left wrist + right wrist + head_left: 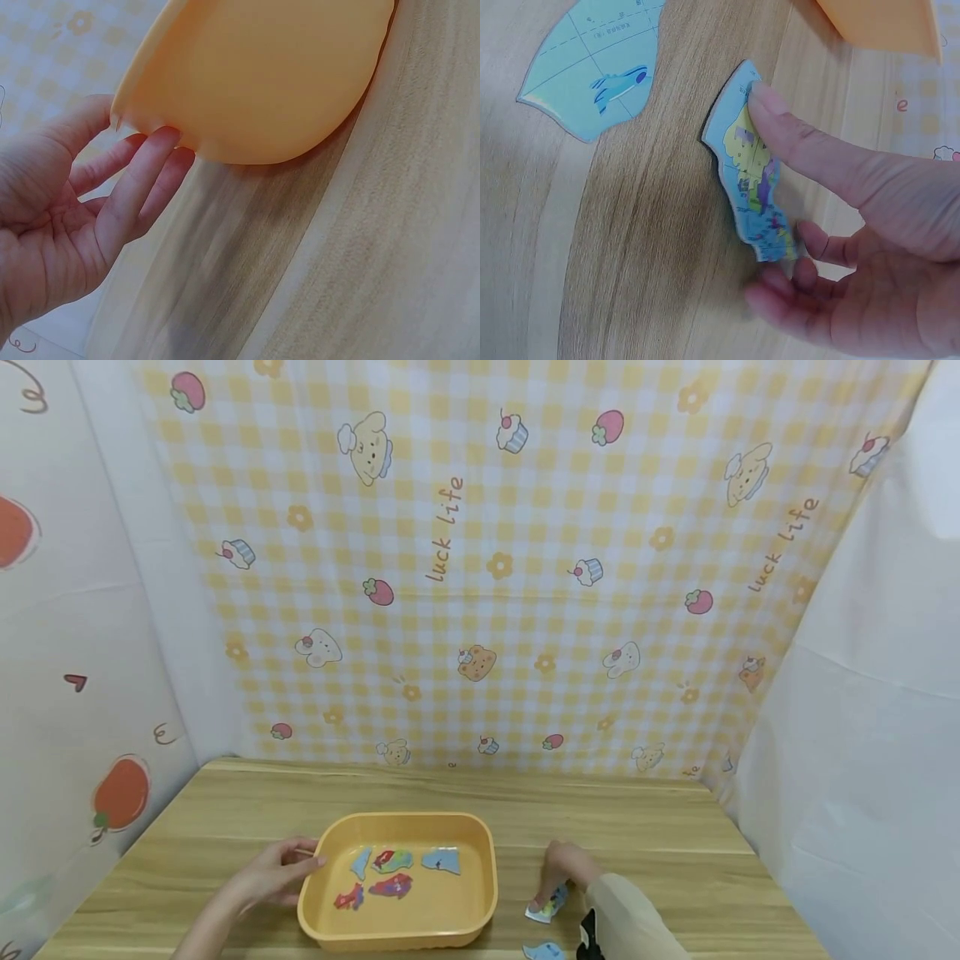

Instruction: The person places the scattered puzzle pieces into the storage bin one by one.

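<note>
At its left edge, the yellow plastic tray (397, 937) is gripped by my left hand (272, 874), thumb at the rim and fingertips against the outer wall. My right hand (567, 862) is to the right of the tray, low over the table. Between its thumb and fingers it pinches a map puzzle piece (742, 154), pale blue with a yellow patch and small drawings. A light-blue puzzle piece (604, 71) with a blue sea animal lies on the wood beside that hand.
Several puzzle pieces lie flat in the tray, among them a red-purple piece (391, 886) and a blue piece (441, 860). The wooden table (585, 802) ends at a yellow checked cloth (480, 710) behind. White cloth (847, 735) hangs at the right side.
</note>
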`<state>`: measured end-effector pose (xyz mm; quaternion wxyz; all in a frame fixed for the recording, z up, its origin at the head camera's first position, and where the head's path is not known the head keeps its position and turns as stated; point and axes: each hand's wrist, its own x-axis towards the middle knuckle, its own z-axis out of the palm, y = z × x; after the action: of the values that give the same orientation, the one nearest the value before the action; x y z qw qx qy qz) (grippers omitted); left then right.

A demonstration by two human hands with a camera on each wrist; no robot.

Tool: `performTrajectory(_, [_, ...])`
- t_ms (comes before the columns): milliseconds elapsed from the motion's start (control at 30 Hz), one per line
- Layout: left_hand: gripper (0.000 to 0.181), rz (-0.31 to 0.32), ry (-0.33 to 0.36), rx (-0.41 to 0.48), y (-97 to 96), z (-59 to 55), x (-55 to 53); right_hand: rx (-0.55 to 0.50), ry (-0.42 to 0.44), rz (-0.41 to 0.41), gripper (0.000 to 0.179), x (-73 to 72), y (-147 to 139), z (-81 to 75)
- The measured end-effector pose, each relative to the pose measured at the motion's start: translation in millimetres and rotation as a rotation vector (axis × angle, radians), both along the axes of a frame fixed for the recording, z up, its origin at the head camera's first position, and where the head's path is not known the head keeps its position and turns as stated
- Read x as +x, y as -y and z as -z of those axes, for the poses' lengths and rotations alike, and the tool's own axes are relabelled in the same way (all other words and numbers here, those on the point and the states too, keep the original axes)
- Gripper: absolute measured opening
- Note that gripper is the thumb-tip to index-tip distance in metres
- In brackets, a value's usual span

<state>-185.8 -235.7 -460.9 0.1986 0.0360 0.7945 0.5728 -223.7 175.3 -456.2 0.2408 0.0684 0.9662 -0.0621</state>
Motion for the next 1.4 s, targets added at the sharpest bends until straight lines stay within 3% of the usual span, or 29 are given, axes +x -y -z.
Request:
performTrajectory(133, [0.063, 0.002, -0.003, 0.003, 0.0, 0.1, 0.6, -0.022, -0.011, -0.006, 0.049, 2.8, -1, -4.2])
performTrajectory(300, [0.062, -0.002, -0.007, -0.002, -0.4, 0.7, 0.9, -0.111, 0.006, -0.027, 0.050, 5.1, -4, -12.8])
performTrajectory(467, [0.063, -0.019, -0.007, -0.009, -1.2, 0.6, 2.1, -0.150, 0.046, -0.149, 0.027, 6.8, -6, -21.6])
performTrajectory(567, [0.063, -0.020, -0.001, -0.003, -1.3, 0.0, 2.8, -0.243, 0.084, -0.213, 0.015, 7.6, -8, -25.1])
performTrajectory(733, [0.063, -0.015, 0.003, 0.002, -0.8, 0.0, 1.8, -0.394, 0.149, -0.266, 0.012, 3.9, -12, -27.9])
performTrajectory(1133, [0.063, -0.017, 0.001, -0.006, -0.9, 2.6, -0.1, -0.534, 0.113, -0.224, 0.009, -5.6, -21, -39.2])
performTrajectory(1400, [0.064, -0.029, 0.004, 0.006, -1.4, 1.6, 1.4, -0.590, 0.047, -0.257, 0.010, -13.3, -21, -48.0])
